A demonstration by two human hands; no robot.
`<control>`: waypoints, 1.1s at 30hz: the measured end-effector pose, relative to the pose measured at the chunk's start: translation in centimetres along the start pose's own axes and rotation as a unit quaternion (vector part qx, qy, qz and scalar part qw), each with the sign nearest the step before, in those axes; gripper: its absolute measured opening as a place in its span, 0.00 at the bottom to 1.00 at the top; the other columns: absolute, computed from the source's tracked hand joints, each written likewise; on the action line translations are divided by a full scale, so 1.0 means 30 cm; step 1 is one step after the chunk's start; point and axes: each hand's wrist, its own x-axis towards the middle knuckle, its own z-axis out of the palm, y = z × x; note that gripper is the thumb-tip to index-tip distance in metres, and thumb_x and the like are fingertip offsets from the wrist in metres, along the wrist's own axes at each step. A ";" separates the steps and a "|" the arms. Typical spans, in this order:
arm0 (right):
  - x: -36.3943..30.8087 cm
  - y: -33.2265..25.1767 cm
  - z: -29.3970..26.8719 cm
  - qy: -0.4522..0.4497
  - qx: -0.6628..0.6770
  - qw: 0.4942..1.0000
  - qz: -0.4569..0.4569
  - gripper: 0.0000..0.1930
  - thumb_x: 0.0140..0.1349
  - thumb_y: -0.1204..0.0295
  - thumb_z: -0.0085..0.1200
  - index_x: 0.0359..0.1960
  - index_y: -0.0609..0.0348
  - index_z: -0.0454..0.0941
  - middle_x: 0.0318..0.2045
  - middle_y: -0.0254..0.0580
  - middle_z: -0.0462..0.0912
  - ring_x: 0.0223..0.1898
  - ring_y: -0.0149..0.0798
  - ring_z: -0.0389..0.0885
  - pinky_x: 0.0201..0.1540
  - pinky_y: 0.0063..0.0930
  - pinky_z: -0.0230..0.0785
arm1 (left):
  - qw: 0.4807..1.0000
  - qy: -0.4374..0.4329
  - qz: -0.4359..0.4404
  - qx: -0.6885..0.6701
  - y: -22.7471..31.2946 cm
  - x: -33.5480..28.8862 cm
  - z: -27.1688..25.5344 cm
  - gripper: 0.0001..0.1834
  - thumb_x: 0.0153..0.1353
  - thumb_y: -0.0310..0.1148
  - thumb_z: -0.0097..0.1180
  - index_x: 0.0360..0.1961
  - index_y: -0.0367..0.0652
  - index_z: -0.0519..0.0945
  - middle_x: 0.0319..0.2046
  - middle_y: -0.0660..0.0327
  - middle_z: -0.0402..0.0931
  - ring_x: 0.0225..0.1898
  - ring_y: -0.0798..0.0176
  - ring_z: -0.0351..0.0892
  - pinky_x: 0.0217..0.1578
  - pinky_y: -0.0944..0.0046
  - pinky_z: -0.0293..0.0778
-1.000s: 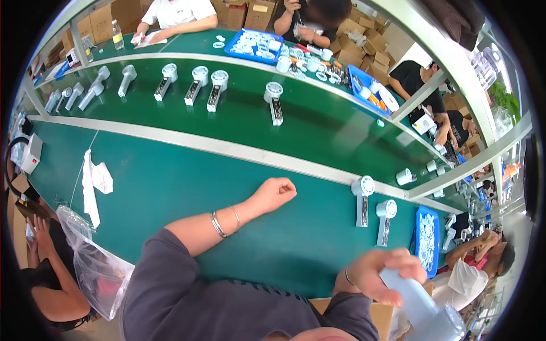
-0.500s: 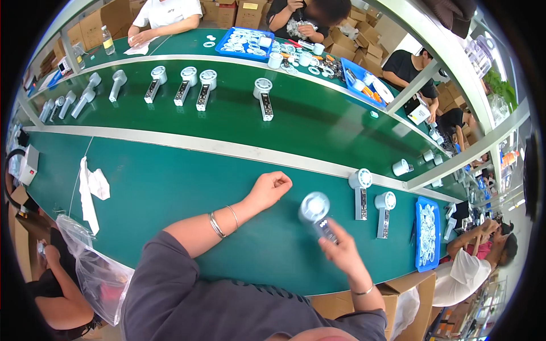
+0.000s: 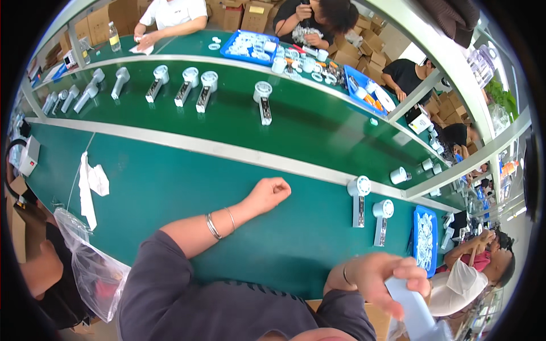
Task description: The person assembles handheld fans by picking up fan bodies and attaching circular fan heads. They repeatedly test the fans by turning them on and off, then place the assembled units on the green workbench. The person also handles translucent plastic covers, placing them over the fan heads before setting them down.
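1. Presently, at the left edge of the near green belt (image 3: 170,187), a crumpled white cloth and strip (image 3: 91,184) are laid flat; a clear plastic bag (image 3: 94,273) is hung below that edge.
2. Left hand (image 3: 270,192): curled into a loose fist and rested on the belt close to its far rail; nothing is seen to be held in it. Two thin bangles (image 3: 220,221) are worn on the forearm.
3. Right hand (image 3: 384,278): closed around a pale blue-white handheld fan (image 3: 412,310) at the near edge of the belt, towards its right end. The piece is gripped by its handle; its head is cut off by the lower rim of the view.
4. Orientation of the held fan: the long axis is run on a diagonal from the fingers down and to the right, the handle end uppermost. Which way the head faces cannot be told.
5. Finished pieces on the near belt: two white fans (image 3: 359,199) (image 3: 382,219) are laid just right of the left hand, heads towards the far rail, handles towards the near edge, axes roughly across the belt.
6. Progress, as judged: two units are set down, the third is in hand and not yet placed; a blue tray of white parts (image 3: 425,241) at the right end suggests more is left.
7. Far belt: a row of similar fans (image 3: 187,85) is carried.
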 end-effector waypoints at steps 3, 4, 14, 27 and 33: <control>-0.028 -0.029 0.028 -0.161 -0.201 0.916 0.308 0.24 0.65 0.48 0.37 0.35 0.60 0.63 0.28 0.38 0.66 0.20 0.29 0.66 0.20 0.21 0.58 | 1.000 0.010 0.004 0.015 -0.006 0.016 -0.006 0.08 0.58 0.32 0.55 0.31 0.38 0.78 0.22 0.66 0.75 0.22 0.75 0.70 0.22 0.72 0.68; -0.033 -0.031 0.020 -0.169 -0.231 0.900 0.328 0.24 0.65 0.47 0.37 0.35 0.59 0.62 0.28 0.38 0.66 0.20 0.30 0.66 0.19 0.22 0.59 | 0.999 0.011 0.025 0.018 -0.018 0.020 -0.003 0.08 0.58 0.32 0.55 0.31 0.38 0.78 0.22 0.66 0.75 0.22 0.75 0.70 0.23 0.72 0.68; -0.114 -0.012 -0.045 -0.181 -0.180 0.920 0.298 0.20 0.62 0.54 0.41 0.37 0.63 0.63 0.28 0.44 0.71 0.22 0.32 0.69 0.20 0.21 0.60 | 1.000 -0.001 0.008 0.015 -0.024 0.019 0.008 0.08 0.57 0.32 0.56 0.32 0.37 0.78 0.23 0.67 0.75 0.26 0.75 0.70 0.29 0.72 0.69; -0.310 0.226 -0.035 -0.194 -0.081 0.664 0.718 0.18 0.67 0.58 0.37 0.26 0.58 0.69 0.15 0.33 0.71 0.12 0.23 0.63 0.13 0.15 0.48 | 0.999 -0.005 -0.009 0.042 -0.032 0.038 0.024 0.08 0.57 0.32 0.55 0.32 0.36 0.78 0.21 0.66 0.75 0.24 0.76 0.70 0.27 0.72 0.68; -0.406 0.275 -0.061 -0.198 -0.121 0.605 0.762 0.18 0.66 0.56 0.41 0.30 0.59 0.70 0.16 0.33 0.71 0.12 0.24 0.65 0.13 0.17 0.50 | 0.999 -0.008 -0.023 0.032 -0.027 0.042 0.026 0.09 0.56 0.31 0.55 0.32 0.36 0.78 0.21 0.64 0.76 0.24 0.74 0.70 0.27 0.71 0.68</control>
